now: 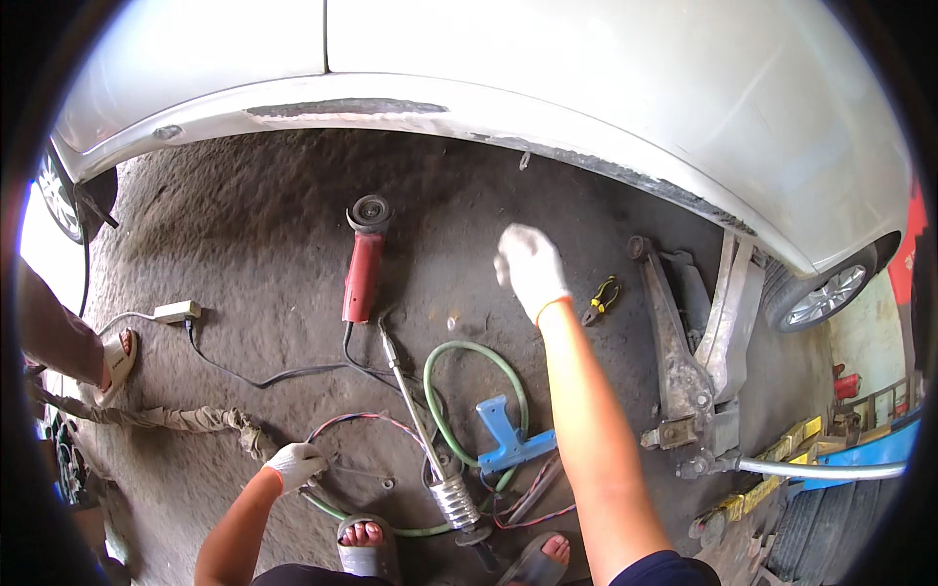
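Observation:
My left hand (297,466), in a white work glove, is low over the floor at the near left. Its fingers are curled closed beside the end of a green hose (322,503); what they hold, if anything, is hidden. My right hand (531,266), also gloved, reaches out toward the car and is smeared by motion, so its fingers are unclear. Between my arms lie a slide hammer (452,500) with a long metal rod and a blue pistol-shaped tool (506,439). A red angle grinder (362,278) lies farther off. Yellow-and-black pliers (603,299) rest right of my right hand.
A white car (606,68) spans the far side, its lower sill scraped dark (352,106). At the right stands a floor jack (718,361). Cables and a power strip (177,312) lie left. Another person's sandalled foot (119,366) is at the left edge. Tyres (821,532) sit lower right.

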Demonstrator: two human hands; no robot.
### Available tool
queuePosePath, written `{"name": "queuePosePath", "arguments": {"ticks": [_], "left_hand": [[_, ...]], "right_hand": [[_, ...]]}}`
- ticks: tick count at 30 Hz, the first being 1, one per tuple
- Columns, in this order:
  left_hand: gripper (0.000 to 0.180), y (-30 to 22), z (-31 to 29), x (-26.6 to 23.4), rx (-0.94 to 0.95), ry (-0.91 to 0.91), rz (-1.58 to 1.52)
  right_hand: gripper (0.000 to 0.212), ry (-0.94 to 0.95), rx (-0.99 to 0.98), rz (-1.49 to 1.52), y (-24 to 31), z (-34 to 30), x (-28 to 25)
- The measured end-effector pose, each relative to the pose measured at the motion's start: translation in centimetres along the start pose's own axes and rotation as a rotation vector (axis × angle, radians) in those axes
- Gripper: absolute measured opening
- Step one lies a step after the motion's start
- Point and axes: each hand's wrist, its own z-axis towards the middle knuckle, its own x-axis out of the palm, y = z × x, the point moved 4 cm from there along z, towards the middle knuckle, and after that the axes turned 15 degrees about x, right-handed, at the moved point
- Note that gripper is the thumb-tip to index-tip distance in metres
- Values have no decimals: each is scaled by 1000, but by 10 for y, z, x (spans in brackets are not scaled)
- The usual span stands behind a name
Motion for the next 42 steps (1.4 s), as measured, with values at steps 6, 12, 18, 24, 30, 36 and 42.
{"name": "queuePosePath", "arguments": {"ticks": [6,12,18,24,30,36,42], "left_hand": [[30,6,-5,2,-64,-6,-74],[28,19,1,5,9,-14,-54],[23,-22,-1,-7,40,-32,-166],[27,-69,41,-48,84,-128,-483],[22,-158,152,-47,323,-272,-534],[58,-258,171,3,872,-565,1080],[52,-236,134,118,205,39,347]], "right_hand": [[38,710,63,942,94,8,51],[32,709,-94,1044,97,18,55],[32,-763,-897,-771,120,-28,45],[19,-182,-9,-1335,-132,29,39],[38,-128,84,-1102,-152,-43,-5],[41,-110,326,-1432,-151,-188,-136],[36,-66,654,-1485,-183,-362,-283]]}}
